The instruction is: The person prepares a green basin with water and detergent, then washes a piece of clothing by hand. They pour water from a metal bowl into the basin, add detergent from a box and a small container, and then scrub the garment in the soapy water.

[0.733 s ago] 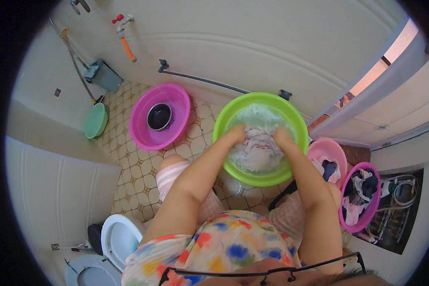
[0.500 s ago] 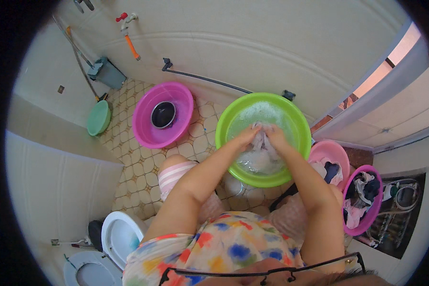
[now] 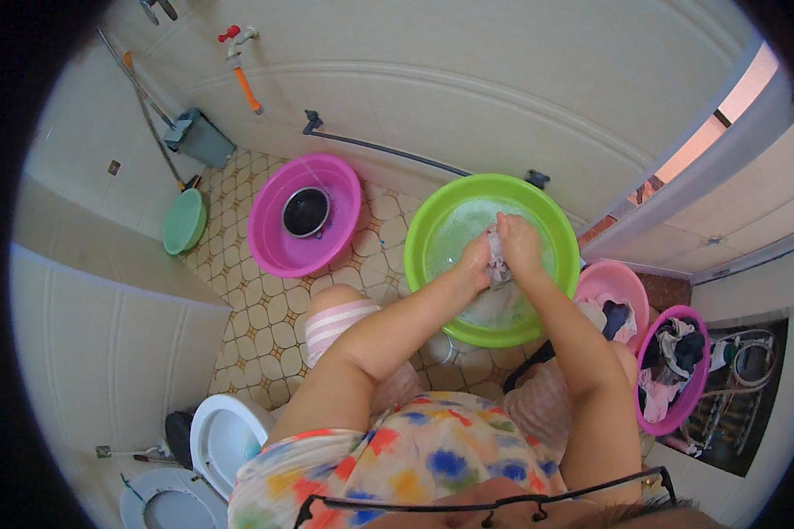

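Observation:
Both my hands are together over a large green basin [image 3: 419, 291] of foamy water. Bunched between them is a wet, pale piece of cloth [image 3: 497, 257]. My left hand [image 3: 476, 262] is closed around its left side. On the other side, my right hand [image 3: 520, 242] grips the cloth with curled fingers. Part of the fabric is hidden by the hands, and its lower part hangs toward the suds. What kind of garment it is cannot be made out.
Left stands a pink basin [image 3: 263, 242] holding a dark round pan-like thing [image 3: 306, 212]. To the right are a light pink basin [image 3: 631, 275] and a magenta basin [image 3: 699, 388], both with clothes. A toilet [image 3: 207, 441], a small green basin [image 3: 185, 220] and a wall tap [image 3: 234, 44] are around.
My hands have come closer together and lifted slightly out of the suds. The cloth is now bunched more tightly between them. The camera view has shifted a little.

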A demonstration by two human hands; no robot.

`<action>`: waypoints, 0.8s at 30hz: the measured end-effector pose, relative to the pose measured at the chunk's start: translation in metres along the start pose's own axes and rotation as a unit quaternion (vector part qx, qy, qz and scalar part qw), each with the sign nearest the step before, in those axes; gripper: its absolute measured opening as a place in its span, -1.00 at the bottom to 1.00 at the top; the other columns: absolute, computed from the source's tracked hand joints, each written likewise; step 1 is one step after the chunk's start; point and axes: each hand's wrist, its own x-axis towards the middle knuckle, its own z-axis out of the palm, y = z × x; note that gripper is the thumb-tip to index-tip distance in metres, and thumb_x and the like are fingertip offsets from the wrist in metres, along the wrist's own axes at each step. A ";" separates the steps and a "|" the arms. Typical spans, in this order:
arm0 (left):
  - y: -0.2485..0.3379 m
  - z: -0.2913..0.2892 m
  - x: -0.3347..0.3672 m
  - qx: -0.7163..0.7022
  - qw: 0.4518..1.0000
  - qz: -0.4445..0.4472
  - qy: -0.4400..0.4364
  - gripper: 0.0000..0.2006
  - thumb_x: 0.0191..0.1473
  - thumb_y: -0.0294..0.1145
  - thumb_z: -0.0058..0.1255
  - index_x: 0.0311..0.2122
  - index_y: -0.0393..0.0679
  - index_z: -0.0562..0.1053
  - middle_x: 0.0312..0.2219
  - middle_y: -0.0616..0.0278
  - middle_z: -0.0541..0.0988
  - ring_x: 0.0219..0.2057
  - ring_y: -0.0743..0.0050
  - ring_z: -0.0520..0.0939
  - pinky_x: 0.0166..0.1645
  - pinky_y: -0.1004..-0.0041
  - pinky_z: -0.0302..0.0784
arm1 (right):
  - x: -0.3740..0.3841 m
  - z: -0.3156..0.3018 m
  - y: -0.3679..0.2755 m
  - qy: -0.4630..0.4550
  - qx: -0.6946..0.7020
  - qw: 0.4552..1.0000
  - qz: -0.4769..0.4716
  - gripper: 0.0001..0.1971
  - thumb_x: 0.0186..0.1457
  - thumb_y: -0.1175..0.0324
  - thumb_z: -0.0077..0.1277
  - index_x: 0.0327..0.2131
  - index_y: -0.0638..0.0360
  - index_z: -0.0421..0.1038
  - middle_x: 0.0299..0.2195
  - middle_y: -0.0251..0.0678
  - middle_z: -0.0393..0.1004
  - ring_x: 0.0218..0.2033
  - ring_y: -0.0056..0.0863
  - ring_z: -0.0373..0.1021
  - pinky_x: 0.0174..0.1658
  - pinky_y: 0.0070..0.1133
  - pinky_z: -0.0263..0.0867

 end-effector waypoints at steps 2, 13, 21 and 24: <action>0.020 0.001 0.001 0.055 0.992 -0.091 0.068 -0.70 0.14 -0.10 -0.28 -0.25 -0.04 0.43 -0.33 0.24 0.54 -0.31 0.33 0.55 -0.22 0.30 0.47 | -0.015 0.003 -0.015 0.008 -0.014 0.991 -0.133 -0.68 0.12 0.20 -0.26 -0.43 0.26 0.38 -0.46 -0.06 0.41 -0.41 -0.14 0.38 -0.40 -0.30 0.31; 0.013 -0.023 0.021 0.033 0.999 -0.023 0.006 -0.67 0.07 -0.02 -0.17 -0.34 -0.08 0.43 -0.41 0.23 0.54 -0.41 0.33 0.55 -0.24 0.23 0.44 | -0.007 -0.006 -0.023 0.040 0.075 0.991 -0.105 -0.72 0.10 0.22 -0.21 -0.47 0.24 0.37 -0.47 -0.06 0.39 -0.44 -0.08 0.35 -0.39 -0.27 0.26; 0.000 0.004 0.005 0.061 0.998 0.027 0.023 -0.67 0.10 -0.02 -0.19 -0.27 -0.06 0.43 -0.35 0.15 0.54 -0.33 0.27 0.55 -0.20 0.20 0.43 | 0.006 -0.018 -0.007 0.041 0.048 0.998 -0.009 -0.75 0.09 0.24 -0.21 -0.42 0.21 0.37 -0.44 -0.05 0.39 -0.46 -0.05 0.34 -0.34 -0.24 0.26; 0.003 0.004 0.007 0.050 0.998 0.034 0.035 -0.69 0.08 -0.02 -0.17 -0.39 -0.05 0.41 -0.41 0.25 0.53 -0.39 0.33 0.54 -0.27 0.29 0.45 | -0.001 0.001 0.006 0.064 0.006 0.989 -0.134 -0.76 0.08 0.22 -0.18 -0.41 0.20 0.36 -0.43 -0.01 0.38 -0.49 -0.03 0.34 -0.34 -0.22 0.25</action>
